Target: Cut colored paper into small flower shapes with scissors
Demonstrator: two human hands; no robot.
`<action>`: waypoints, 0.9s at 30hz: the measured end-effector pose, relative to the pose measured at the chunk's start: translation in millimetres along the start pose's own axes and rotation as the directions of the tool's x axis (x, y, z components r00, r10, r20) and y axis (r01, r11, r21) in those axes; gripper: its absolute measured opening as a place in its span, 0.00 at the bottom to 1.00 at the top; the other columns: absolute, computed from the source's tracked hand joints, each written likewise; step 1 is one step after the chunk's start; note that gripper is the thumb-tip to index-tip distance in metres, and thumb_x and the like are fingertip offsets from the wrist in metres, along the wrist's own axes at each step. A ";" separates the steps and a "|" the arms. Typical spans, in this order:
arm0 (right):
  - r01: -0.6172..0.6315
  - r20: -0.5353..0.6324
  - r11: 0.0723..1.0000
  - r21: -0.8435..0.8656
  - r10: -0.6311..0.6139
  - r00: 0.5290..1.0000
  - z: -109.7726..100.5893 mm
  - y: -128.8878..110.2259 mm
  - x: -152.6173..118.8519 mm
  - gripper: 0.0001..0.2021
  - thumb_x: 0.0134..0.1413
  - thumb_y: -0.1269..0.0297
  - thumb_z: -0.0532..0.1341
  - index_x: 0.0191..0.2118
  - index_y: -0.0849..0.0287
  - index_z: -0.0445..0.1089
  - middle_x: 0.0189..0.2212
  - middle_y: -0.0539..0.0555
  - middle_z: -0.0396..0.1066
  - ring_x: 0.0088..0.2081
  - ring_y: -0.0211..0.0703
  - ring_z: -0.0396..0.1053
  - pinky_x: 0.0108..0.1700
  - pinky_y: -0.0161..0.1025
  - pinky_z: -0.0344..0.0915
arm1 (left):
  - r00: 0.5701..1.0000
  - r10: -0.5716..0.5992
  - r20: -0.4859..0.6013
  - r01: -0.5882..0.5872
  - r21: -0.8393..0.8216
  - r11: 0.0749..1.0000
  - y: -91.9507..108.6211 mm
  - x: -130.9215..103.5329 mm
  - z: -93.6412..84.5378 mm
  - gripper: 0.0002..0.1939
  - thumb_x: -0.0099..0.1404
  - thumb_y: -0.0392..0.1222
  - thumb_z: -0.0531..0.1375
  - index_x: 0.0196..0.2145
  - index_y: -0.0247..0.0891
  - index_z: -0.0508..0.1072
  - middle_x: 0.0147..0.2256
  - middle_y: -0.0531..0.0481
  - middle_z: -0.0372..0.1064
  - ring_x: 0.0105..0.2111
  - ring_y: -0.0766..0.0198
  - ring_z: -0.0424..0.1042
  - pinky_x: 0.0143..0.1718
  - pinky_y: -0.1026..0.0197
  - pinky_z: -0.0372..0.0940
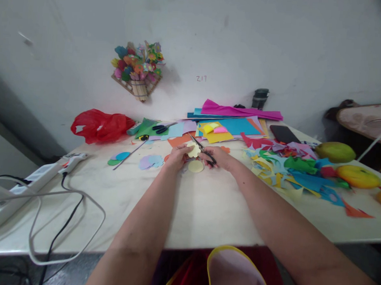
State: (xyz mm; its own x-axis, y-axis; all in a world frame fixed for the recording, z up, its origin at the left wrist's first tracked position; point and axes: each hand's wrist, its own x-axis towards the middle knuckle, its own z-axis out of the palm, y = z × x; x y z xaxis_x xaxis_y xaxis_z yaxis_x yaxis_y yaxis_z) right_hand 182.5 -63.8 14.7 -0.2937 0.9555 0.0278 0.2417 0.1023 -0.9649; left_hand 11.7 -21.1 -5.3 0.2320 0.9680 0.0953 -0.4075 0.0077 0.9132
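Note:
Pinched in my left hand (178, 156) is a pale yellow paper flower (194, 150) with a scalloped edge. My right hand (216, 156) is closed on black-handled scissors (196, 141), whose blades point up and left, just above the flower. Below the flower a pale yellow paper circle (196, 166) lies on the table. Left of my hands are lilac and light blue scalloped paper pieces (151, 161). Bits of orange paper show beside both hands.
Paper scraps (282, 165) and yellow-green fruit (335, 151) lie on the right. Coloured sheets (239, 126), a phone (284, 134) and second scissors (160, 128) are farther back. A red bag (101, 126), power strip (39, 179) and cables (103, 216) are on the left.

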 end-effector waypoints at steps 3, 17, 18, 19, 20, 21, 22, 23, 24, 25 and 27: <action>-0.003 -0.013 1.000 -0.001 0.003 1.000 1.2 -2.2 -1.2 0.13 0.49 0.61 0.67 0.26 0.62 0.63 0.16 0.47 0.67 0.13 0.29 0.61 0.11 0.27 0.46 | 1.000 -0.002 0.006 0.002 -0.003 1.000 0.7 -0.8 0.4 0.16 0.39 0.40 0.73 0.17 0.35 0.67 0.19 0.50 0.68 0.19 0.67 0.66 0.23 0.63 0.62; -0.029 -0.044 0.998 0.050 0.032 0.999 6.4 -12.5 -6.1 0.13 0.46 0.64 0.69 0.25 0.62 0.64 0.12 0.44 0.62 0.13 0.28 0.56 0.13 0.27 0.50 | 1.000 0.008 0.014 -0.007 -0.022 1.000 -3.9 2.8 -5.9 0.17 0.39 0.41 0.73 0.18 0.35 0.67 0.18 0.52 0.68 0.19 0.68 0.66 0.23 0.64 0.64; -0.029 -0.041 0.998 0.054 0.031 0.999 6.2 -11.1 -5.2 0.13 0.45 0.64 0.69 0.25 0.62 0.64 0.13 0.44 0.62 0.13 0.28 0.56 0.13 0.27 0.51 | 1.000 0.009 0.015 -0.008 -0.025 1.000 -4.3 3.0 -6.3 0.17 0.39 0.41 0.73 0.18 0.35 0.68 0.19 0.51 0.68 0.19 0.68 0.67 0.24 0.63 0.64; -0.029 -0.041 0.998 0.059 0.031 0.999 5.9 -9.5 -4.2 0.13 0.45 0.64 0.69 0.26 0.62 0.64 0.13 0.44 0.62 0.13 0.28 0.56 0.13 0.27 0.51 | 1.000 0.008 0.016 -0.008 -0.026 1.000 -4.4 3.2 -6.5 0.17 0.40 0.41 0.73 0.18 0.35 0.68 0.19 0.51 0.69 0.20 0.67 0.67 0.24 0.63 0.65; -0.030 -0.043 0.998 0.063 0.033 0.999 5.7 -7.8 -3.1 0.13 0.45 0.64 0.69 0.26 0.62 0.65 0.13 0.44 0.62 0.13 0.28 0.56 0.13 0.27 0.51 | 1.000 0.006 0.017 -0.005 -0.024 1.000 -4.5 3.3 -6.5 0.16 0.40 0.41 0.73 0.19 0.35 0.68 0.20 0.50 0.69 0.20 0.66 0.68 0.25 0.62 0.65; -0.029 -0.045 0.997 0.066 0.032 0.998 5.4 -6.2 -2.0 0.13 0.45 0.64 0.69 0.26 0.62 0.65 0.13 0.44 0.61 0.12 0.29 0.55 0.13 0.28 0.51 | 1.000 0.005 0.014 -0.004 -0.023 1.000 -4.5 3.4 -6.4 0.16 0.40 0.41 0.73 0.19 0.35 0.68 0.20 0.50 0.69 0.21 0.66 0.68 0.25 0.62 0.65; -0.026 -0.048 0.997 0.070 0.029 0.998 5.1 -4.6 -0.9 0.13 0.45 0.64 0.69 0.26 0.62 0.65 0.12 0.44 0.61 0.13 0.29 0.56 0.13 0.28 0.51 | 1.000 0.005 0.010 -0.005 -0.024 1.000 -4.4 3.4 -6.2 0.17 0.40 0.40 0.73 0.19 0.35 0.68 0.20 0.50 0.69 0.21 0.66 0.68 0.26 0.61 0.66; -0.021 -0.048 0.997 0.072 0.025 0.999 4.8 -3.2 0.1 0.13 0.44 0.64 0.70 0.26 0.62 0.65 0.12 0.44 0.61 0.13 0.29 0.56 0.13 0.28 0.52 | 1.000 0.006 0.005 -0.006 -0.025 1.000 -4.3 3.5 -5.9 0.17 0.40 0.40 0.73 0.18 0.35 0.68 0.20 0.50 0.69 0.21 0.66 0.68 0.26 0.61 0.66; -0.015 -0.047 0.997 0.072 0.018 0.999 4.5 -1.9 1.0 0.13 0.44 0.64 0.70 0.25 0.62 0.65 0.12 0.44 0.61 0.13 0.29 0.56 0.13 0.28 0.52 | 1.000 0.007 0.002 -0.007 -0.026 1.000 -4.2 3.5 -5.6 0.17 0.40 0.40 0.73 0.18 0.35 0.67 0.19 0.51 0.68 0.20 0.66 0.68 0.26 0.61 0.66; -0.007 -0.045 0.997 0.073 0.010 0.999 4.1 -0.7 1.9 0.12 0.43 0.64 0.70 0.25 0.62 0.65 0.12 0.44 0.61 0.13 0.29 0.55 0.14 0.28 0.52 | 1.000 0.007 -0.001 -0.007 -0.028 1.000 -4.1 3.5 -5.4 0.18 0.40 0.40 0.73 0.18 0.35 0.67 0.19 0.51 0.68 0.20 0.66 0.68 0.26 0.61 0.66; 0.005 -0.037 0.997 0.074 -0.002 0.999 3.3 1.3 3.3 0.12 0.43 0.64 0.70 0.26 0.62 0.66 0.13 0.44 0.61 0.13 0.29 0.55 0.14 0.28 0.53 | 1.000 0.009 -0.001 -0.009 -0.028 1.000 -4.2 3.6 -5.3 0.18 0.40 0.40 0.73 0.17 0.35 0.66 0.18 0.51 0.67 0.20 0.67 0.67 0.25 0.61 0.65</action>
State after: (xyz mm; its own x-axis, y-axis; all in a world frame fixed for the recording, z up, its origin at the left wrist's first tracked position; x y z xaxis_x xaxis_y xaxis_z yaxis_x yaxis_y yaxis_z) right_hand 178.7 -61.5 12.7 -0.2596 0.9649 0.0398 0.1714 0.0866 -0.9814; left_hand 9.6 -16.3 -10.8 0.2273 0.9683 0.1035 -0.4340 0.0056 0.9009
